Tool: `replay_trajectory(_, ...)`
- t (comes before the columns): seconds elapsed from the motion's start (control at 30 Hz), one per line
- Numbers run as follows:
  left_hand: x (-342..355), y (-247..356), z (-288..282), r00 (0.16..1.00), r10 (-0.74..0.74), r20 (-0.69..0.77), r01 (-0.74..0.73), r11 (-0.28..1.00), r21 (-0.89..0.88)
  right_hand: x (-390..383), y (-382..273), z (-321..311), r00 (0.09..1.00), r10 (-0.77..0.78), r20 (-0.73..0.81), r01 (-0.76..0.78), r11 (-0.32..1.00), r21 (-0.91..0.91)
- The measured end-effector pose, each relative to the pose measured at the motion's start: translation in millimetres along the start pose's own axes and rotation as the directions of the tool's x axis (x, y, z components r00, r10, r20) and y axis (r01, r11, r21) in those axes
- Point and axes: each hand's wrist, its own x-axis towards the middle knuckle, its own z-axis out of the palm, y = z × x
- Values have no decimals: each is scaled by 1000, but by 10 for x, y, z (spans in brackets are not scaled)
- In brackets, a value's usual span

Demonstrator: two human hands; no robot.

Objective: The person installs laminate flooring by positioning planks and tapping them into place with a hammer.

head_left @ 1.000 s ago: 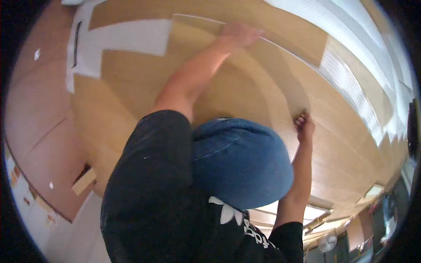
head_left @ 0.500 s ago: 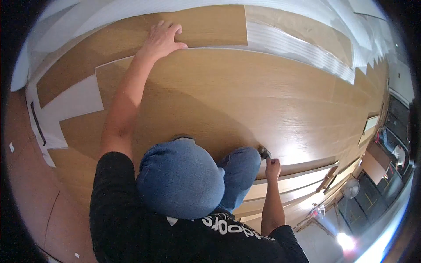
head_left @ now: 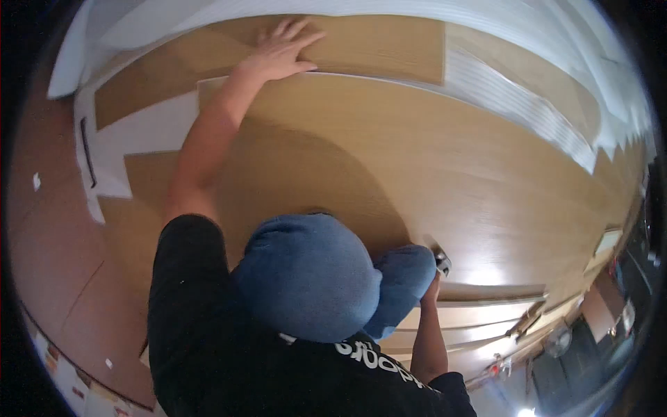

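Note:
My left hand (head_left: 281,52) lies with spread fingers on a wood-look floor plank (head_left: 379,47) at the far side. Its thumb is by the seam between that plank and the laid wood-look floor (head_left: 333,125). Beside my right knee, my right hand (head_left: 431,290) is closed round the handle of a hammer (head_left: 443,263). The dark metal head shows just beyond the knee; the handle is mostly hidden.
White foam underlay (head_left: 497,87) shows past the plank's right end and at the stepped left edge (head_left: 160,126). A black strip (head_left: 87,153) lies on it. Loose planks (head_left: 479,316) are stacked at my right. Reddish bare floor (head_left: 52,243) stretches along the left.
My left hand has spread its fingers and slid a little along the plank. The hammer's head has turned and shows more beside my knee. The whole view has shifted.

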Motion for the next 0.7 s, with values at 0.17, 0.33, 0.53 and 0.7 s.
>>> replay_trajectory(0.17, 100, 2, 21, 998, -22, 61, 20, 999, 32, 135, 136, -185, 944, -297, 143, 325, 764, -558)
replay_trajectory(0.33, 265, -38, -65, 981, 35, 191, -55, 994, 97, 138, 53, -54, 966, -186, 179, 224, 949, -223)
replay_trajectory(0.53, 371, -35, -221, 982, 76, 172, -99, 987, 125, 323, 141, -251, 1000, 27, -15, -30, 970, -239)
replay_trajectory(0.7, 343, -54, -234, 993, 75, 89, -74, 997, -15, 404, 289, -236, 952, -244, 186, 272, 951, -146)
